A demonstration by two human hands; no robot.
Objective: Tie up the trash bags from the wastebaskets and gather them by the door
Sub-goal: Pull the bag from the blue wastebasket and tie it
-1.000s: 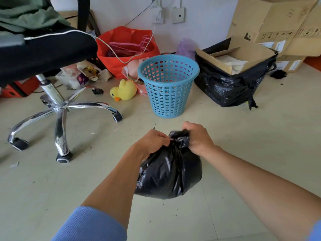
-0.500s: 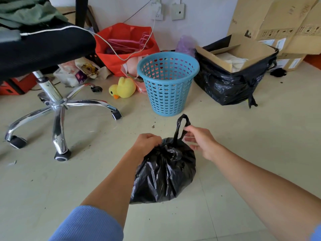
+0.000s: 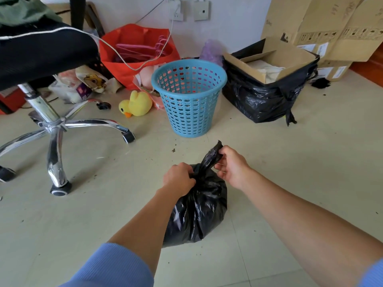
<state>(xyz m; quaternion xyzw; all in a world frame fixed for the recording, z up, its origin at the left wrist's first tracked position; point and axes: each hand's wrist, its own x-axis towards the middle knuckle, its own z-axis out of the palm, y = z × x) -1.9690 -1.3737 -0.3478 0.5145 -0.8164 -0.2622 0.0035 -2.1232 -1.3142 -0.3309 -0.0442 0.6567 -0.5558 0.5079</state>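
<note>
A small black trash bag sits on the pale floor right in front of me, full and gathered at the top. My left hand is closed on the bunched neck of the bag. My right hand pinches a twisted strip of the bag's top, which stands up and to the right of the neck. Behind the bag stands a blue perforated wastebasket with no liner showing in it.
An office chair with chrome legs stands at the left. A yellow plush duck, a red bag of hangers, a cardboard box in a black bag and stacked cartons line the wall. A white cable hangs from the wall socket.
Both hands were gripping the bag's top together. The right hand has since pulled a strip of the top up and out to the right, while the left stays on the neck.
</note>
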